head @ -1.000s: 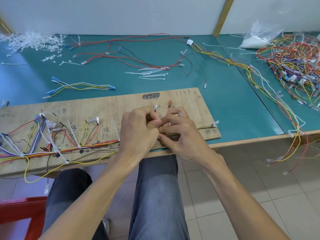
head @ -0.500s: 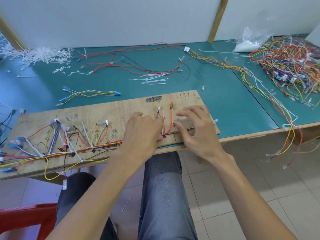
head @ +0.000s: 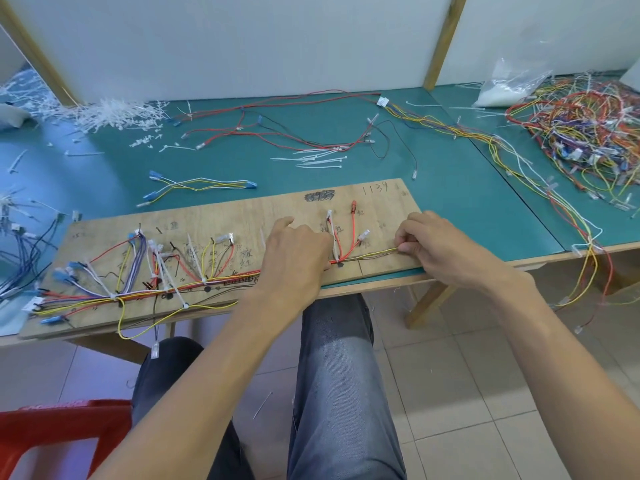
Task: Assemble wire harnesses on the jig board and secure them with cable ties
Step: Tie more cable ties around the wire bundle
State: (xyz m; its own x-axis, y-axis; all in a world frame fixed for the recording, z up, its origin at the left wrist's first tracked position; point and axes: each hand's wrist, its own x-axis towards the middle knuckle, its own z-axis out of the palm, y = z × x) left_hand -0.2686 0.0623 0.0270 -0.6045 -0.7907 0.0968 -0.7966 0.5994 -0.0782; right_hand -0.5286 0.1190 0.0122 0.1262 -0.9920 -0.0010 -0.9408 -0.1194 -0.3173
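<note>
Plywood jig board on the near edge of the counter, under both my hands. Left of my left fingers, the trunk bundle follows its marked line with its branches fanned away from me. Several white cable ties cinch it, tails untrimmed. My left fingers curl down onto the trunk where the red branch wires turn off. Their tips are hidden, so I cannot tell whether they pinch it or only pin it. Between the two sets of fingers a yellow wire, with a darker one alongside, runs straight along the board. My right fingers hold its end in a narrow pinch, thumb against fingertips.

Judgement: the left and middle sections are routed and tied. The leg toward my right fingers is being laid and carries no tie that I can see. Probably left to do: tie this leg and clip the tails. Loose cable ties lie beyond my left fingers, and a heap of harnesses lies well to the right of my right fingers.
</note>
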